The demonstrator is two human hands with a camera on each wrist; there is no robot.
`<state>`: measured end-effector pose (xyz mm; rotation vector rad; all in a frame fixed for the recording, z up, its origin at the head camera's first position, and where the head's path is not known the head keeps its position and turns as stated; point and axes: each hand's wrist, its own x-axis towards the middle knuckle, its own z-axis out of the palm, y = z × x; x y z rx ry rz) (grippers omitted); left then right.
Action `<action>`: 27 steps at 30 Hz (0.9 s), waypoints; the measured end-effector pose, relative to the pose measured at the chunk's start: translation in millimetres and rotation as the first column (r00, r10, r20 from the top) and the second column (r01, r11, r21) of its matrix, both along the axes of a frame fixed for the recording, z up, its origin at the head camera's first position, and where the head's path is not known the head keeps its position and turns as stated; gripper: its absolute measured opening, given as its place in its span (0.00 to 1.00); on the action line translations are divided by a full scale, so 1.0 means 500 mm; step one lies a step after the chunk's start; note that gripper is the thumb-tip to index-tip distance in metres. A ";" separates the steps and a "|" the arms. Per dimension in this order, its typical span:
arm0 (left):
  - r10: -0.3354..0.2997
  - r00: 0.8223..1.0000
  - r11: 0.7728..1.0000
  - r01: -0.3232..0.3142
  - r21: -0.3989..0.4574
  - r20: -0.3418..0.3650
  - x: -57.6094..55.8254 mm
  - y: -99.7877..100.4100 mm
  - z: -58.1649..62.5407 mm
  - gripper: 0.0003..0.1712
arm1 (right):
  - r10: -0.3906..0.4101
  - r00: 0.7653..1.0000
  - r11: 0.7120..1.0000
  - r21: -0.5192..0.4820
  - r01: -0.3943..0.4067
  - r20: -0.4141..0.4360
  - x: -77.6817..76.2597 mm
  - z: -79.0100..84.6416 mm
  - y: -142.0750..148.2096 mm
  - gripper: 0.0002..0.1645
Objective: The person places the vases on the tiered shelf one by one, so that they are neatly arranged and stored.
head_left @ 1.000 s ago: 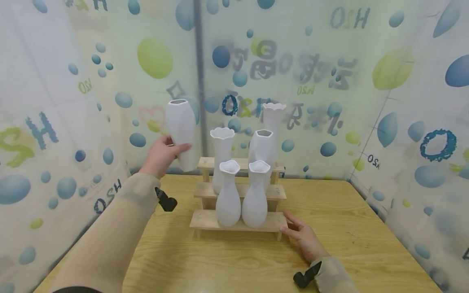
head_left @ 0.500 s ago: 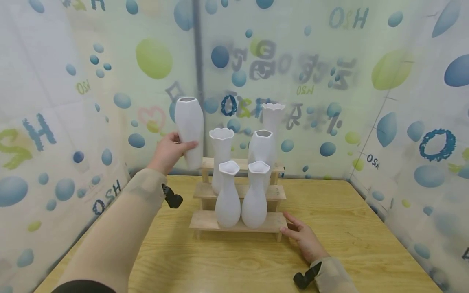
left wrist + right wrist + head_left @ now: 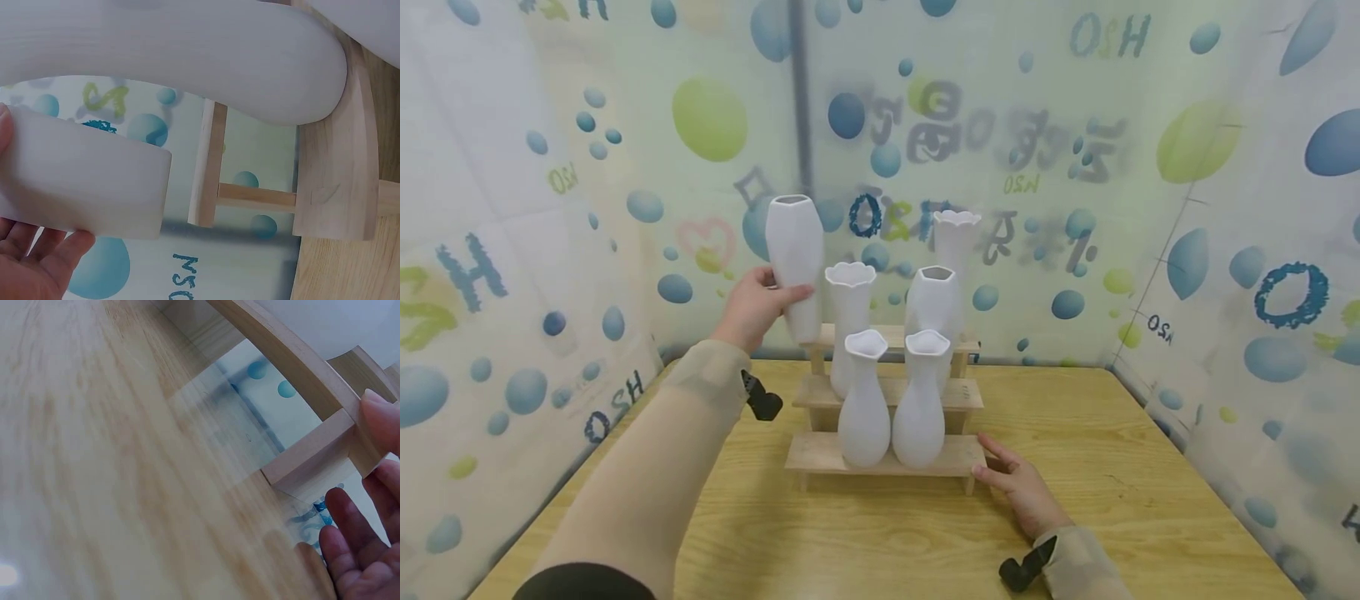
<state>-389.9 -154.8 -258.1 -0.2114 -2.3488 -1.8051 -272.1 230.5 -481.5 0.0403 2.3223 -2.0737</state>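
Observation:
My left hand point(image 3: 751, 307) grips the lower part of a white faceted vase point(image 3: 795, 237), upright beside the left end of the top shelf. In the left wrist view a gap separates this vase's base point(image 3: 125, 181) from the top shelf point(image 3: 207, 165). With thumb and finger, my right hand point(image 3: 1026, 493) pinches the right front end of the three-step wooden stand point(image 3: 812, 448). On the stand's bottom step are two round-bodied white vases point(image 3: 865, 425) point(image 3: 919, 425). Behind them stand a scalloped-rim vase point(image 3: 851, 304) and another faceted vase point(image 3: 934, 304). A taller scalloped-rim vase point(image 3: 957, 237) is at the back right.
The stand rests on a wood-grain table point(image 3: 1075, 433). A patterned curtain point(image 3: 1037, 83) with blue and green spots encloses the table at the back and both sides. Table surface extends around the stand at the front and right.
My left hand has carried the faceted vase to the right, towards the stand's top shelf, and it now stands more upright. My right hand has stayed at the stand's corner.

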 end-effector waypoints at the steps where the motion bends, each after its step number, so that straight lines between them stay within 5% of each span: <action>1: -0.001 1.000 1.000 0.001 0.005 0.001 -0.001 0.002 0.000 0.43 | 0.003 1.000 1.000 0.000 -0.003 0.001 0.000 0.000 0.000 0.39; 27: -0.013 0.999 1.000 0.012 0.006 0.030 -0.028 0.039 -0.005 0.41 | 0.001 1.000 1.000 -0.010 -0.001 -0.007 0.000 -0.003 0.002 0.38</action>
